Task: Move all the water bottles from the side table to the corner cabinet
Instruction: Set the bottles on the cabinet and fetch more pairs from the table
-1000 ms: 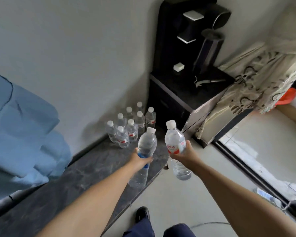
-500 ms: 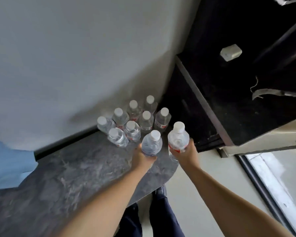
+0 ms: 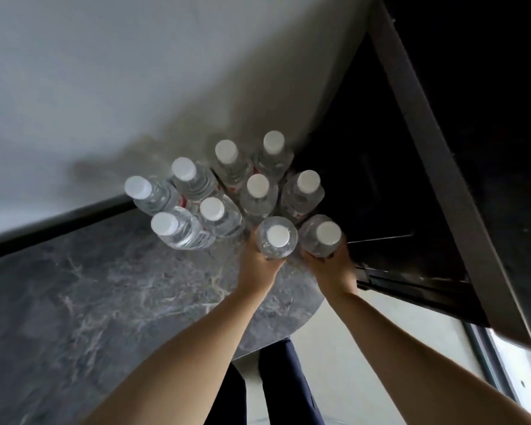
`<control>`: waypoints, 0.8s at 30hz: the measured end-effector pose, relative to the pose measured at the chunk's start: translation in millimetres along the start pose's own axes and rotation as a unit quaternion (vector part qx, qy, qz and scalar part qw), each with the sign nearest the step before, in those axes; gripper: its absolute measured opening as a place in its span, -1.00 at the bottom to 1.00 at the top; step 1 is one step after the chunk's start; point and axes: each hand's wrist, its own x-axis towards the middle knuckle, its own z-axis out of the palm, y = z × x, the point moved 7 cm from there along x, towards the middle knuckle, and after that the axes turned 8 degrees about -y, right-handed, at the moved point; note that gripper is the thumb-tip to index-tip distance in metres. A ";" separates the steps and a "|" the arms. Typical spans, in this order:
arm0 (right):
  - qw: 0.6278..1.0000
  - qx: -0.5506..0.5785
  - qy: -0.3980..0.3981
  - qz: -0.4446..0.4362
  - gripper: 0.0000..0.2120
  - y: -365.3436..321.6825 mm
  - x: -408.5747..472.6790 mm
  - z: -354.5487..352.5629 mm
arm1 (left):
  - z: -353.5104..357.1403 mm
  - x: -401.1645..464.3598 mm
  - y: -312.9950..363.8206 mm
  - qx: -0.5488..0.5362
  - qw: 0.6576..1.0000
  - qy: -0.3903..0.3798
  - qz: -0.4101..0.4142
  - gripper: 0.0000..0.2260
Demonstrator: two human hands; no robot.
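A: What are the hands doing?

B: Each grips one water bottle, upright, seen from above. The left hand (image 3: 257, 265) has its fingers curled round the left bottle (image 3: 276, 237); the right hand (image 3: 331, 268) is wrapped round the right bottle (image 3: 321, 236). The two held bottles are just beside each other, nearly touching.

A: And where are they on the table?

B: At the far right corner of the dark marbled table (image 3: 105, 302), right against the near side of the cluster of standing bottles (image 3: 227, 191). I count eight white-capped bottles there, packed tight by the wall (image 3: 135, 72) and next to the black cabinet (image 3: 442, 179).

A: Anything different from a moment ago?

B: Yes. A second ago both bottles were held tilted and short of the group, the right one out past the table's edge over the floor. Half a second ago they had come upright at the cluster's near edge. Now they sit lower and tighter against the group, and the view has closed in and turned more steeply down, so mostly caps show. Whether their bases touch the tabletop I cannot tell. The cluster itself has not shifted.

A: Anything else?

B: Dark trouser legs (image 3: 285, 388) show beyond the table's rounded near edge.
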 end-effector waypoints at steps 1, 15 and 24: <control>1.000 -0.017 -0.005 0.004 -0.32 2.9 1.5 -0.5 | 0.8 1.3 -1.8 0.001 1.000 -0.005 -0.006 -0.47; 0.998 -0.057 -0.031 -0.018 -0.14 -67.6 -53.5 -29.8 | -40.7 -31.2 55.6 0.042 0.990 -0.131 -0.011 -0.36; 0.957 -0.262 0.006 -0.127 -0.42 -194.6 -163.3 -50.2 | -130.4 -83.6 174.9 0.272 0.941 -0.172 0.107 -0.39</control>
